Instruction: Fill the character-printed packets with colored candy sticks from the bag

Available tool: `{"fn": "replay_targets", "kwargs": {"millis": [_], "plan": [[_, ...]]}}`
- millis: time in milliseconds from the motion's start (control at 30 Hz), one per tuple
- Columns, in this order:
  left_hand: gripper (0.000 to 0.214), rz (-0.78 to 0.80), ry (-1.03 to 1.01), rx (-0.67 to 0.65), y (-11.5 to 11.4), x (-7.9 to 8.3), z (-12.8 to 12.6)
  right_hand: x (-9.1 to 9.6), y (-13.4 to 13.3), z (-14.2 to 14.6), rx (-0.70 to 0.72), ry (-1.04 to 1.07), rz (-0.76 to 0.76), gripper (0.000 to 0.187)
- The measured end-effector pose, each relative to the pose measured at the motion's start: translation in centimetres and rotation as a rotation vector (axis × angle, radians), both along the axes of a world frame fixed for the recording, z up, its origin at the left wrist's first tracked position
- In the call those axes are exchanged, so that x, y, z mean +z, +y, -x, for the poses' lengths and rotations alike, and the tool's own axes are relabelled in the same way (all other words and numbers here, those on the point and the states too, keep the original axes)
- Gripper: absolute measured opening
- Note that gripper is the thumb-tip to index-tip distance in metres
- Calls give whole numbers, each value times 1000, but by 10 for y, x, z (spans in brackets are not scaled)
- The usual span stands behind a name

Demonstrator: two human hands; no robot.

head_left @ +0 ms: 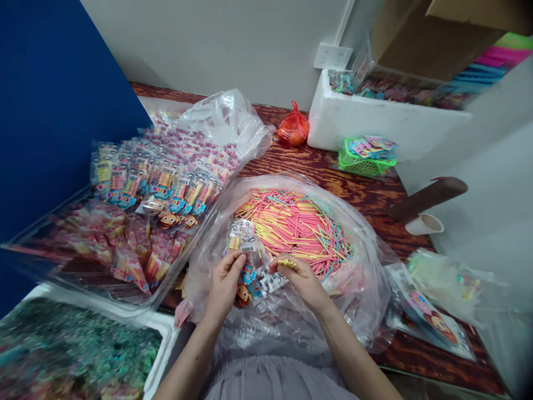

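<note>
My left hand (225, 284) pinches the edge of a small clear printed packet (249, 275) with a blue label and a cartoon face. My right hand (307, 283) is closed around a small bundle of yellow sticks (287, 263), their ends showing above the fingers. Both hands are over the near side of a large clear plastic bag (366, 244), spread wide. Inside it lies a heap of thin pink, yellow and blue sticks (295, 225). More printed packets (244, 229) rest on the bag just beyond my left hand.
Left, a clear tray (166, 289) holds many filled packets (166, 180). A white foam box (166, 333) is at the lower left. Behind stand a red bag of fruit (293, 129), a green basket (362, 164) and another foam box (387, 119). A paper cup (425, 224) is at right.
</note>
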State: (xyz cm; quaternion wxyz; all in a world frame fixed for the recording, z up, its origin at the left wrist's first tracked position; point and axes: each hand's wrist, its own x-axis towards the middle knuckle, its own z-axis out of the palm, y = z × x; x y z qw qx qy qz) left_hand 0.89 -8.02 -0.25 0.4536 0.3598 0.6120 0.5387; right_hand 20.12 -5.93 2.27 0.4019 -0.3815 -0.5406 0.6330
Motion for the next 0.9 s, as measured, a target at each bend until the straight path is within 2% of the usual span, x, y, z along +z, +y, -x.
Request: {"fn": "replay_targets", "kwargs": {"millis": [433,567,633,733,900], "plan": [[20,-132,256,-266,0,9,1,-5,5,-7,-85,-23,95,12],[21,-167,334,-442,4,11,-2,8,24,-3,-279,181,133,13],[22,-177,324,-492,6,12,-7,18,36,4,-319,336,151,14],[21,-151,233,-492,9,13,-13,30,47,16,-283,464,222,18],[22,-73,91,-429,10,13,-16,30,39,26,-254,363,297,26]]}}
